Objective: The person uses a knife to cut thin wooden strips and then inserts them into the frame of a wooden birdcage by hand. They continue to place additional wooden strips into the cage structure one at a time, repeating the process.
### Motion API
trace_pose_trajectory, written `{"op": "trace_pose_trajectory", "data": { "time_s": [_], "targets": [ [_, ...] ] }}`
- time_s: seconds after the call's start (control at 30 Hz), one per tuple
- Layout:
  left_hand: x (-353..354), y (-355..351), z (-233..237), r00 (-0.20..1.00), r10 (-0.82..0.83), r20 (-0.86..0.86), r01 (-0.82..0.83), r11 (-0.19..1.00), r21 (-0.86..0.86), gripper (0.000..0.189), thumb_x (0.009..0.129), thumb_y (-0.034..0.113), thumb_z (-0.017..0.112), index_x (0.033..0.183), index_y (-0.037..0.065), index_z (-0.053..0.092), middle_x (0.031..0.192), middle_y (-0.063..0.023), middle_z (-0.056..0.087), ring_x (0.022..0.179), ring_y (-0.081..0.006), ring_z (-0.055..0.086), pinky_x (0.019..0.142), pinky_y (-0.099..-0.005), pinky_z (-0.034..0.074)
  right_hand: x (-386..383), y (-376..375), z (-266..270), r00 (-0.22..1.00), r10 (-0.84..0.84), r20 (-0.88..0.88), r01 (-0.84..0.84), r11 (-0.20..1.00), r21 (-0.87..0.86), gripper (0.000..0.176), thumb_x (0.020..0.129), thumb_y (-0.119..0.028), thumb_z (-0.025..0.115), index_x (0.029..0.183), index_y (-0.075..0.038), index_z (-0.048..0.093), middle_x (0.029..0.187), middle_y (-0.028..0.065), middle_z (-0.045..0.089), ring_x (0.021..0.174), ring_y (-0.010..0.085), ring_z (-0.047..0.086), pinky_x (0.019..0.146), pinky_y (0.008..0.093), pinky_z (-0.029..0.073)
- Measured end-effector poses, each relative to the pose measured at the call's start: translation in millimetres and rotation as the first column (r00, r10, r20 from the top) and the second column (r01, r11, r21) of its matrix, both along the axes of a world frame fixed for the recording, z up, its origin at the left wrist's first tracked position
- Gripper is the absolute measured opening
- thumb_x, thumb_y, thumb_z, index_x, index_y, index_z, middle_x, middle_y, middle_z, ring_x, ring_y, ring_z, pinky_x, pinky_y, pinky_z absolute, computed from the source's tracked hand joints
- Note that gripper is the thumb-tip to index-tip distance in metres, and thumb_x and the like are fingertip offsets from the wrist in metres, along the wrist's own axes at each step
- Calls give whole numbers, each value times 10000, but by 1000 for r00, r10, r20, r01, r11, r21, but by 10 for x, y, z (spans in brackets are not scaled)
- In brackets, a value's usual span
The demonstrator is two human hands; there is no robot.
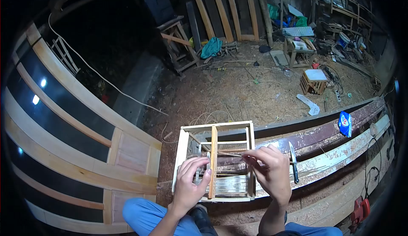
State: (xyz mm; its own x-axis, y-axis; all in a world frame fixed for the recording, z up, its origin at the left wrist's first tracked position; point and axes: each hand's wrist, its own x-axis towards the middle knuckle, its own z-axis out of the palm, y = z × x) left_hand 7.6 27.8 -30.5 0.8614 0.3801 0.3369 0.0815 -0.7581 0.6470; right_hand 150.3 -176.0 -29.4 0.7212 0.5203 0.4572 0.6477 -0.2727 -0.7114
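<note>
Beside a big wooden door (85, 151), long planks (340, 151) carry a small wooden cage frame (183, 144), just ahead of the knees. It looks light and fragile, best held by its outer rails. The left hand (191, 183) pinches the centre slat (213, 142); the right hand (272, 172) pinches a thin stick (229, 154). 1 knife (293, 163) lies nearby.
</note>
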Motion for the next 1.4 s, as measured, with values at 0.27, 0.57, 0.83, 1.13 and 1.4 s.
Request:
{"op": "trace_pose_trajectory", "data": {
  "time_s": [0.27, 0.57, 0.83, 1.13, 1.4],
  "targets": [
    [-26, -40, -2, 998, 15, -58, -12, 998, 54, 216, 938, 117, 788, 1135, 31, 788, 1070, -145, 784, 1017, -287, 716, 921, -399, 571, -44, -2, -18, 999, 46, -3, -46, 987, -151, 135, 852, -151, 857, 970, -113, 803, 908, 35, 663, 865, 246, 646, 751, 406, 523],
    [-2, 37, -74, 1000, 22, 0, -22, 1000, -22, 167, 898, 56, 837, 1058, 10, 823, 1025, -119, 796, 963, -237, 730, 884, -372, 583, -33, 43, -70, 996, 84, 23, -80, 984, -161, 135, 844, -176, 860, 962, -125, 820, 884, 41, 658, 878, 254, 640, 747, 410, 530],
    [15, 18, -38, 999, 42, 11, -41, 999, -24, 159, 886, 60, 854, 1035, 9, 830, 993, -116, 796, 950, -226, 722, 900, -360, 560, -52, 27, -85, 995, 97, 23, -92, 984, -153, 130, 851, -167, 853, 967, -121, 818, 884, 44, 657, 879, 253, 643, 722, 407, 533],
    [-18, -26, -36, 999, 40, -14, -41, 996, -81, 177, 891, 103, 871, 1040, 15, 831, 972, -114, 802, 958, -242, 714, 935, -376, 538, -62, -31, -50, 996, 90, -12, -91, 983, -161, 118, 860, -152, 854, 968, -117, 819, 900, 45, 676, 881, 251, 648, 718, 405, 542],
    [-13, -55, -29, 1000, 26, -1, -26, 999, -19, 176, 895, 109, 871, 1041, 20, 833, 961, -111, 803, 957, -240, 714, 965, -386, 524, -62, -56, -62, 995, 90, -31, -94, 985, -144, 118, 866, -161, 855, 967, -111, 819, 892, 53, 674, 879, 251, 645, 730, 406, 540]
  ]
}}
